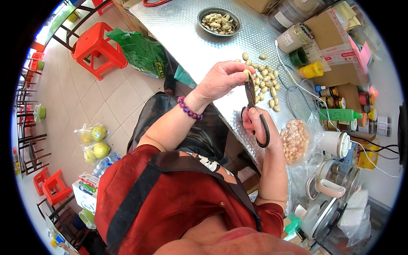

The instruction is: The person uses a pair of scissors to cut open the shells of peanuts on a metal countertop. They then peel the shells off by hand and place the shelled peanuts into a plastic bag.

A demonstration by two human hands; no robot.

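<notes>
My left hand (223, 76), with a purple bead bracelet (190, 110) on its wrist, pinches an unshelled peanut (246, 75) between thumb and fingertips. In my right hand (259, 126) are black-handled scissors (250, 92), their dark blades pointing up at that peanut. The blade tips meet the shell near my left thumb; whether they cut into it I cannot tell. Just beyond the hands, a loose pile of unshelled peanuts (266, 78) lies on the metal-topped table (178, 28). Farther back, a round metal bowl (204, 27) holds peanut shells or opened peanuts.
A clear bag of shelled peanuts (295, 140) lies right of my right forearm. A white cable (295, 83), jars (288, 38), a lidded white cup (334, 143) and a glass kettle (346, 178) line the right side. Left on the floor are a red stool (95, 41) and green bag (137, 52).
</notes>
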